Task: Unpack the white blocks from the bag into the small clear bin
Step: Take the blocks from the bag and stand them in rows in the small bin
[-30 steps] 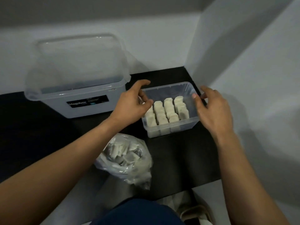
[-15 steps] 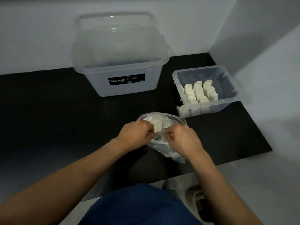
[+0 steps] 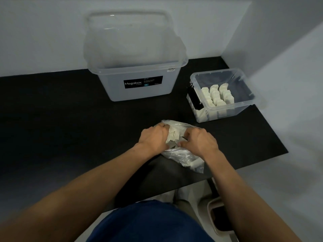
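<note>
White walls close round a black worktop (image 3: pixel 70 128) that fills the corner, and the person stands at its near edge with both arms reaching in. The bag (image 3: pixel 181 156), thin clear plastic, lies close to that near edge. Its lower end, with a block or two inside, sits just beside the drop to the floor. The left grip (image 3: pixel 153 139) has its fingers curled into the plastic at the bag's mouth, and the right grip (image 3: pixel 199 142) pinches the opposite side. Between them a clump of white blocks (image 3: pixel 173 135) shows through the opening. Neither grip seems to hold a block on its own yet, as far as I can tell.

The small clear bin (image 3: pixel 215 71) stands well apart, off to the right and further back, near the right edge of the worktop. Three tidy rows of blocks (image 3: pixel 216 95) stand upright inside it.

My worry is the plastic. A sharp pull from both sides could split it or jerk the bag backwards, and loose blocks would tumble off the near edge. Lifting out a whole handful looks risky too, since pieces could slip free on the way across to the bin. A block dropped in carelessly might topple the standing rows. The big Megabox tub (image 3: pixel 139 91) sits closer to the bag, so a hasty toss could land there instead.
</note>
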`<state>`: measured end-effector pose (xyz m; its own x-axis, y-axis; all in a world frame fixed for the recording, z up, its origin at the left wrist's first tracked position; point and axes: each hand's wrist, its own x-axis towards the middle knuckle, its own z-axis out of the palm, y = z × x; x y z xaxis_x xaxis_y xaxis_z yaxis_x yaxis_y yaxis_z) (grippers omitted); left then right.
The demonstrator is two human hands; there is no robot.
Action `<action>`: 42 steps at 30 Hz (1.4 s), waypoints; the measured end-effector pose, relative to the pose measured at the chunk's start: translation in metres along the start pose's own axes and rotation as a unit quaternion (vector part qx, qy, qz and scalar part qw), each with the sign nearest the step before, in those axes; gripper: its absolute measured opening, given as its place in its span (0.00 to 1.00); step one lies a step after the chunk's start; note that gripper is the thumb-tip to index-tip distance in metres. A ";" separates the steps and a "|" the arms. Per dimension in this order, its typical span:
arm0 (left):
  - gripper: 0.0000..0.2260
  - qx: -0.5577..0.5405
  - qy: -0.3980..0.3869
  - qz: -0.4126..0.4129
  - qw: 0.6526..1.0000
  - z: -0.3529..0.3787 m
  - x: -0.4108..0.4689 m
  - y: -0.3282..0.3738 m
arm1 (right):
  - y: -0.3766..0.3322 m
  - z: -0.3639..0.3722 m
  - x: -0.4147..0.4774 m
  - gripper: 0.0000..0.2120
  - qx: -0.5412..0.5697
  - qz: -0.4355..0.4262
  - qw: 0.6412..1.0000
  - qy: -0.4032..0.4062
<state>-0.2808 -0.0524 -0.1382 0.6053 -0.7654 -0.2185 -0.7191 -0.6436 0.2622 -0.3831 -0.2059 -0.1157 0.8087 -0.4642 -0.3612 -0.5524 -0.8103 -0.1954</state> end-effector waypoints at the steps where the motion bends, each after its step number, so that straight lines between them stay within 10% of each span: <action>1: 0.29 -0.003 0.000 0.003 1.000 0.000 0.000 0.000 | -0.002 0.000 -0.001 0.21 0.000 -0.002 1.000 0.005; 25: 0.02 -0.037 0.019 0.044 0.998 -0.027 0.008 0.012 | 0.010 -0.009 0.006 0.13 0.181 -0.065 0.981 -0.041; 42: 0.10 0.013 0.036 0.148 0.988 -0.012 0.014 0.008 | 0.023 -0.014 -0.007 0.09 0.202 -0.037 0.973 0.104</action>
<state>-0.2737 -0.0679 -0.1278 0.3893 -0.9186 -0.0683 -0.8764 -0.3922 0.2795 -0.3986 -0.2258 -0.1052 0.8495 -0.5065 -0.1478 -0.4915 -0.6577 -0.5708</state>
